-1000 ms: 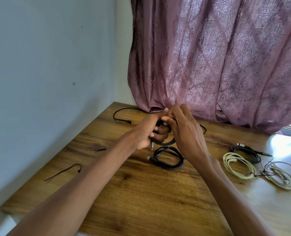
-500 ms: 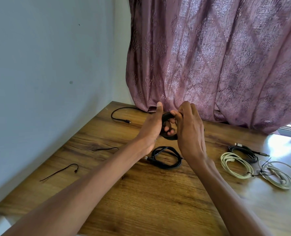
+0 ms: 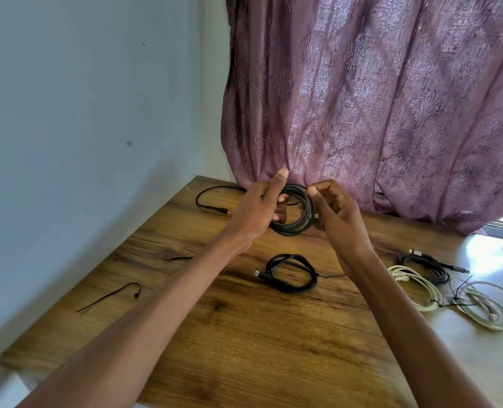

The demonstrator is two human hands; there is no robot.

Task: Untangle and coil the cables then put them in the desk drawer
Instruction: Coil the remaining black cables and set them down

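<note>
Above the back of the wooden desk [image 3: 244, 348] I hold a black cable wound into a round coil [image 3: 298, 222]. My left hand [image 3: 259, 207] grips the coil's left side with fingers through the loop and the thumb raised. My right hand [image 3: 335, 213] pinches the coil's right side near its plug end. A second black coiled cable [image 3: 293, 273] lies flat on the desk just in front of my hands. No drawer is in view.
A loose black cable [image 3: 212, 200] trails at the back left. Two thin black ties [image 3: 111, 295] [image 3: 178, 258] lie on the left. At the right lie a dark coil [image 3: 426, 266] and two pale coils [image 3: 415, 287] [image 3: 485, 307]. A mauve curtain [image 3: 376, 113] hangs behind.
The black coil has opened out into a wider, plainly visible ring as my hands moved slightly apart and up; my right hand has shifted to its right edge.
</note>
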